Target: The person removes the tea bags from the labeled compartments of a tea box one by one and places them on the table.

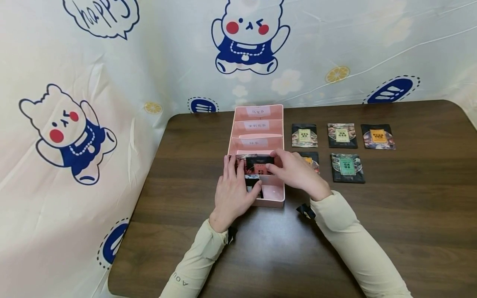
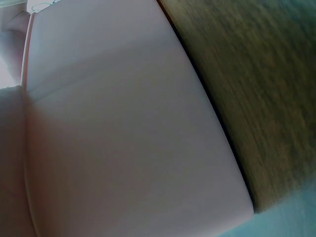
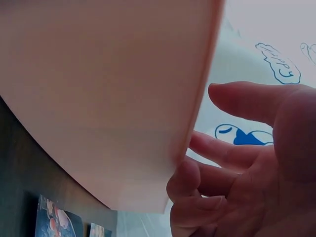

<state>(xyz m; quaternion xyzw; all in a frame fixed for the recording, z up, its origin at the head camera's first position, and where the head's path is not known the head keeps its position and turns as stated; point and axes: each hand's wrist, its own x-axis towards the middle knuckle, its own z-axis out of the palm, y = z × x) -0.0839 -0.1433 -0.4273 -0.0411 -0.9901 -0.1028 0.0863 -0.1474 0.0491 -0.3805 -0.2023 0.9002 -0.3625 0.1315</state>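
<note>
A long pink divided box (image 1: pixel 275 203) stands on the table. A dark tea packet (image 1: pixel 259 169) with a red label sits upright in one of its nearer compartments. My right hand (image 1: pixel 298 171) pinches the packet's right corner between thumb and index finger; in the right wrist view that hand (image 3: pixel 237 163) is at the box's rim. Over the box's left wall lies my left hand (image 1: pixel 232 192), fingers mostly straight, the index finger touching the packet's left side. Another dark packet (image 1: pixel 252 180) shows in the front compartment near the left thumb. The left wrist view shows the box's outer wall (image 2: pixel 123 123), hiding the fingertips.
Right of the box lie several flat tea packets, among them one with a green label (image 1: pixel 347 167), one with an orange label (image 1: pixel 378 136) and one partly behind the right hand (image 1: pixel 313 159). White paper labels (image 1: pixel 258 111) mark the far compartments. A patterned cloth (image 1: pixel 179 62) hangs behind the table.
</note>
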